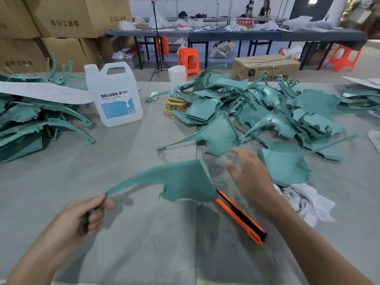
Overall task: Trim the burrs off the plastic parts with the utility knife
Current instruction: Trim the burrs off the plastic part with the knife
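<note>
Head view: left hand (90,212) grips plastic part (185,179) by its thin tip, right hand (248,173) blurred, seemingly loose and empty, so utility knife (240,219) beside its wrist likely needs grabbing before trimming.

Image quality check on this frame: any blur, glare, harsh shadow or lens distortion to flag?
Head view: the right hand has motion-smeared fingers; the left hand, the teal part it grips and the utility knife are sharp. Head view again: even light, soft shadows, no strong glare; wide-angle bending curves the far tables.
</note>
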`<state>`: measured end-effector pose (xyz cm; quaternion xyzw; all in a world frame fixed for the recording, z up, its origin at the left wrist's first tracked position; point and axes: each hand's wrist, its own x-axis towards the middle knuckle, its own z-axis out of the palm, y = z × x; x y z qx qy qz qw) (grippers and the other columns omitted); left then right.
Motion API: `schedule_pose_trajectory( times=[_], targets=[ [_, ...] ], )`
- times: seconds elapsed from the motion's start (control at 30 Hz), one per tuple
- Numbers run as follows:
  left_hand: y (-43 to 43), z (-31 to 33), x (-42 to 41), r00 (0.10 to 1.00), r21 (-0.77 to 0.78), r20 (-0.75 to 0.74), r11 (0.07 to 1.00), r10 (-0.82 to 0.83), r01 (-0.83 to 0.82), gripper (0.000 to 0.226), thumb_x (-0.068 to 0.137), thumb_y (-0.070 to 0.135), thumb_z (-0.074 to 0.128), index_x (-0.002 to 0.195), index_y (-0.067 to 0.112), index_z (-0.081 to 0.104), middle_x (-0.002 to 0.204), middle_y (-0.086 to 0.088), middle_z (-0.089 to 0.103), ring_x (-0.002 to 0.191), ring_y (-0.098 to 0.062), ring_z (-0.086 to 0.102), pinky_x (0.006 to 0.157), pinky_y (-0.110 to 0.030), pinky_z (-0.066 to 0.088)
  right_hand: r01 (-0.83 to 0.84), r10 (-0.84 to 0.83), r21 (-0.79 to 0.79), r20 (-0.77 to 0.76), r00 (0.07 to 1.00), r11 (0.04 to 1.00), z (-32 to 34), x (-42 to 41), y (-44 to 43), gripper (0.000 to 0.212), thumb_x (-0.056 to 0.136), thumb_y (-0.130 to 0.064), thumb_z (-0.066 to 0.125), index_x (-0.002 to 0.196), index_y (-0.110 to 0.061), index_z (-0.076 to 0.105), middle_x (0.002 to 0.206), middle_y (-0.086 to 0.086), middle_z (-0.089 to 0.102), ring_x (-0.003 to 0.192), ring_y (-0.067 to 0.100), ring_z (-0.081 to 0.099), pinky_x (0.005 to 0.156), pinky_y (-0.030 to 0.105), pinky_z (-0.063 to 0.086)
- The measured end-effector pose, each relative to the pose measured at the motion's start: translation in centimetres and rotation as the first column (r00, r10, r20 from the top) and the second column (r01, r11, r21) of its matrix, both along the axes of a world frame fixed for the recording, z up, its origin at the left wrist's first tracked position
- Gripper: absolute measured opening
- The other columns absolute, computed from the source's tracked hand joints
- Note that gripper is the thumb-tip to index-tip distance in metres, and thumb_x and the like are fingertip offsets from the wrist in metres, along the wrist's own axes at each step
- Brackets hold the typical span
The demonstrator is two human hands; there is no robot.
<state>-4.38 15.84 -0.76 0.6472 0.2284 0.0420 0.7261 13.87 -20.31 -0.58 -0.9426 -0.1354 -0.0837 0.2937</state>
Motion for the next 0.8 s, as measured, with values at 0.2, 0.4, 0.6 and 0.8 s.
schedule_pose_trajectory(
  times=[0.2, 0.4, 0.6, 0.8],
  targets=[
    [0.5, 3.2, 5.2, 0.984, 0.964, 0.061, 0.247, 0.17, -0.102, 0.019, 0.087, 0.043, 0.075, 0.103, 0.032, 0.076, 0.102, -0.009, 0.07, 0.096, -0.029, 0.061, 0.086, -0.038, 0.046, -0.067, 0.054, -0.213, -0.063, 0.997, 0.975, -1.5, -9.6, -2.0, 0.026, 0.093, -0.051, 0.063, 0.111, -0.033, 0.068, 0.096, -0.007, 0.061, 0.093, 0.022, 0.059, 0.079, 0.036, 0.04],
    [-9.8, 2.0, 10.6, 0.995, 0.914, -0.037, 0.4, -0.088, 0.07, 0.042, 0.087, 0.06, 0.061, 0.117, 0.032, 0.067, 0.116, -0.002, 0.066, 0.109, -0.026, 0.06, 0.094, -0.037, 0.047, 0.008, -0.051, -0.362, -0.11, 0.993, 0.932, -1.6, -9.8, -1.9, 0.038, 0.097, -0.057, 0.052, 0.128, -0.036, 0.056, 0.116, -0.007, 0.061, 0.112, 0.019, 0.056, 0.093, 0.033, 0.039],
    [-14.6, -2.2, 12.9, 0.877, 0.905, -0.396, 0.045, -0.271, 0.423, 0.105, 0.073, 0.092, 0.041, 0.157, 0.035, 0.018, 0.167, -0.01, 0.009, 0.153, -0.024, 0.007, 0.121, -0.043, 0.009, 0.152, -0.164, -0.109, -0.108, 0.98, 0.982, -0.7, -10.1, -4.1, 0.036, 0.099, -0.047, 0.056, 0.13, -0.029, 0.059, 0.109, -0.005, 0.049, 0.101, 0.022, 0.057, 0.08, 0.035, 0.042],
    [-13.9, -1.6, 13.0, 0.945, 0.973, -0.229, -0.042, -0.234, 0.225, 0.056, 0.098, 0.065, 0.032, 0.141, 0.033, 0.046, 0.14, -0.001, 0.057, 0.127, -0.024, 0.052, 0.098, -0.04, 0.032, 0.221, -0.184, 0.237, -0.169, 0.968, 0.946, -1.5, -12.3, -4.7, 0.028, 0.092, -0.053, 0.063, 0.112, -0.057, 0.045, 0.08, -0.026, 0.062, 0.074, -0.006, 0.057, 0.07, 0.027, 0.041]
  ],
)
